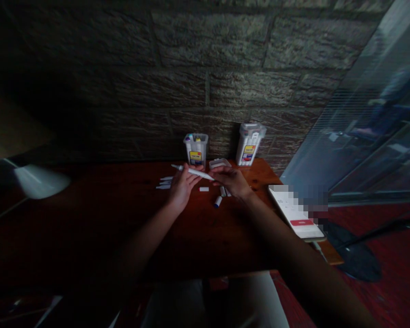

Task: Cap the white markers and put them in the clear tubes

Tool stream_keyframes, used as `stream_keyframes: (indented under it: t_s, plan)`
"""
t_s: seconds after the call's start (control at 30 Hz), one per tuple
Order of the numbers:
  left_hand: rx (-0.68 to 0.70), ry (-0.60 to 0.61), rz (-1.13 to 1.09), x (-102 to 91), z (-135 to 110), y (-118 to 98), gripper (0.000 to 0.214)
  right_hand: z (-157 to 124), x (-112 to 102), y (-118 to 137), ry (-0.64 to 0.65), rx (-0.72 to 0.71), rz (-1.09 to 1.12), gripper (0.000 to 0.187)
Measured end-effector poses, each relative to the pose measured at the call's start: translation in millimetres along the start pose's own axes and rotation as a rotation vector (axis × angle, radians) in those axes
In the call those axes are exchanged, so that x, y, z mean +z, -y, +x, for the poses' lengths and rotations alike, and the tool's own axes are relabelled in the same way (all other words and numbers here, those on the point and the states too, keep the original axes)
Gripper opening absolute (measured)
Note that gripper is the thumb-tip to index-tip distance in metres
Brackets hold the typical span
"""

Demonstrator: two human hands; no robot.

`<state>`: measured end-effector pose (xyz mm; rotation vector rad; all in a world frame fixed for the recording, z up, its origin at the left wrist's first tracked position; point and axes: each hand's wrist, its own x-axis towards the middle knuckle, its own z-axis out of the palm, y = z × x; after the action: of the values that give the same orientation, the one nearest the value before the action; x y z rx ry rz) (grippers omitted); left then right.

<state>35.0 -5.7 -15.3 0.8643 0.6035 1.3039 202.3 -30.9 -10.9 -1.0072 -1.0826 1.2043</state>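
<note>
A white marker (195,172) without caps is held above the wooden table between my two hands. My left hand (181,189) grips its barrel, while the fingertips of my right hand (230,180) close on its right end. Just left of my left hand lie several uncapped white markers (164,184) side by side. Below the held marker rest a cap with a red end (203,189) and a cap with a dark blue end (217,202). More small caps (222,191) lie partly under my right hand.
An open clear case of markers (196,150) and a lidded, fuller case (248,145) stand against the stone wall. A clear lid (220,163) sits between them. At the table's right edge is a lit phone or tablet (295,214); a white lamp (41,179) stands left.
</note>
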Motion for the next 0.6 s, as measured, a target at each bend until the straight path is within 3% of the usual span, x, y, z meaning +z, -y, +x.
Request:
stream_keyframes:
  t_s: [0.17,0.43,0.6]
  plan:
    - [0.016,0.018,0.063,0.3,-0.1,-2.3,0.04,-3.3,0.0,6.5,0.005,-0.019,0.064,0.037]
    - [-0.07,0.0,0.1,-2.3,-0.6,-9.1,0.042,-4.9,2.5,9.9,-0.055,0.009,0.055,0.033]
    - [-0.057,0.037,0.096,-3.8,-2.2,-5.4,0.044,-7.8,2.1,12.0,0.046,0.006,-0.076,0.032]
